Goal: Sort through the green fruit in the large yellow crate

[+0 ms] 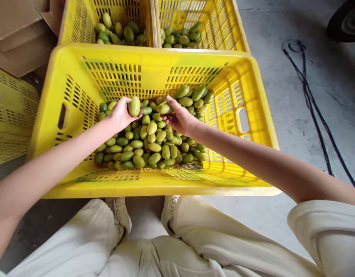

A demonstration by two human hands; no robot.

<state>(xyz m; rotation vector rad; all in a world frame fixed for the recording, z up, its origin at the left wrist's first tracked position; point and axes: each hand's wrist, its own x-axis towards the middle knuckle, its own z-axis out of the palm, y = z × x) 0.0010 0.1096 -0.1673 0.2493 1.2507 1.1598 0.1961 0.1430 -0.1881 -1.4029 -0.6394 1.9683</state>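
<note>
Both of my hands are over a large yellow plastic crate (154, 189) with slotted walls. Small oval green fruits (154, 147) cover its bottom, some more yellowish than others; their exact kind I cannot make out. My left hand (121, 115) is closed around a pale green oval fruit (134, 106), held upright above the pile. A longer green oval fruit (164, 108) lies in my right hand (181, 117), the thumb resting on top and the fingers curled below. Larger green fruits (199, 93) are heaped at the crate's back right.
Behind stand two more yellow crates (153, 23) holding similar fruits (183, 39). Another yellow crate (12, 104) is at the left, below cardboard (18, 34). A black cable (310, 96) lies on the grey floor at the right, near a tyre (346, 21).
</note>
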